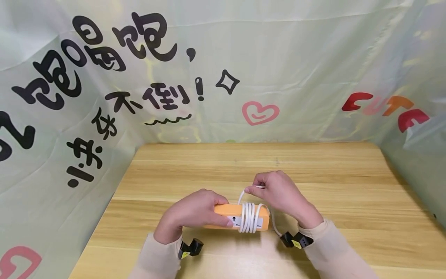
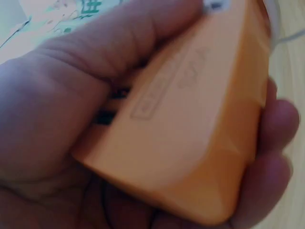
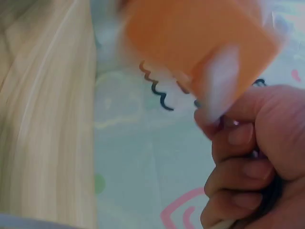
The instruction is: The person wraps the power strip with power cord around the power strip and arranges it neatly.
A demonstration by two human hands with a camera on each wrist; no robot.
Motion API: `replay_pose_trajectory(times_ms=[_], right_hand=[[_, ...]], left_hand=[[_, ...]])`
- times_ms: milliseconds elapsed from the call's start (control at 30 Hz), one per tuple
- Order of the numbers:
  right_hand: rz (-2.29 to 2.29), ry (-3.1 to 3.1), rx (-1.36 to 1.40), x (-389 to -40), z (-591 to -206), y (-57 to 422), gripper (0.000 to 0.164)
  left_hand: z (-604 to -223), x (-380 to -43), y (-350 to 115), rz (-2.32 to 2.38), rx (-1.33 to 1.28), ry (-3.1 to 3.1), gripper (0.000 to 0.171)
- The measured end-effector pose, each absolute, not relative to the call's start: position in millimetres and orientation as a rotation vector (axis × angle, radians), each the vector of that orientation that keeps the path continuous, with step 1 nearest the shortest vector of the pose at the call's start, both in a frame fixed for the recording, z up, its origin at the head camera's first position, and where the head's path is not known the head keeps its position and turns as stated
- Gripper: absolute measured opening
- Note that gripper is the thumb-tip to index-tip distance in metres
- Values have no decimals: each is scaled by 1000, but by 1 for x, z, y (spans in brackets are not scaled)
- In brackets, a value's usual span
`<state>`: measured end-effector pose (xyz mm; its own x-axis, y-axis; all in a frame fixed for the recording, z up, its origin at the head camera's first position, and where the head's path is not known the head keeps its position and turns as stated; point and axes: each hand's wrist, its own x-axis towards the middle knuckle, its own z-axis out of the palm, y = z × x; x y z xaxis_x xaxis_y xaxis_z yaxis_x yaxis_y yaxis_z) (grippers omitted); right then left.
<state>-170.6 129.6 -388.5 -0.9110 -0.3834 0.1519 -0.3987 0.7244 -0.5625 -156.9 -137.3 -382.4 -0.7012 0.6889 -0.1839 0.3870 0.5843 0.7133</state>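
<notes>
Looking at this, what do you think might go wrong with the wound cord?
If the right hand loses its pinch, the white cord might loosen. Its coils sit near one end of the orange power strip, so they could slide off. The length hanging beside the black wrist device might snag.

The pale green fabric curtain (image 1: pixel 296 58) reads "CUTE" and, in black, "饱喝饱," and "小快乐不倒!". Lettering (image 2: pixel 193 69) on the orange plastic power strip (image 1: pixel 226 210) is blurred.

Pale green cloth (image 1: pixel 306 58) hangs round the back, left and right edges of the wooden bench (image 1: pixel 209 166), with big black writing (image 1: pixel 101 56) by the back left corner, a pink heart (image 1: pixel 260 117) behind and bright "CUTE" letters (image 1: pixel 393 105) on the right.
</notes>
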Motion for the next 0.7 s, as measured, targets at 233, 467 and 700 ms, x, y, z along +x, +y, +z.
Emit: replay_pose_trajectory(times_ms=[233,467,700], right_hand=[[846,-2824,673,-157,-382,119,24],[778,-2694,736,-148,-381,110,22],[863,-2592,770,-144,-381,102,13]], left_hand=[[-386,-156,-130,792,820,2490,21],[-385,-154,-127,785,657,2564,24],[-383,-158,-128,816,509,2709,29]])
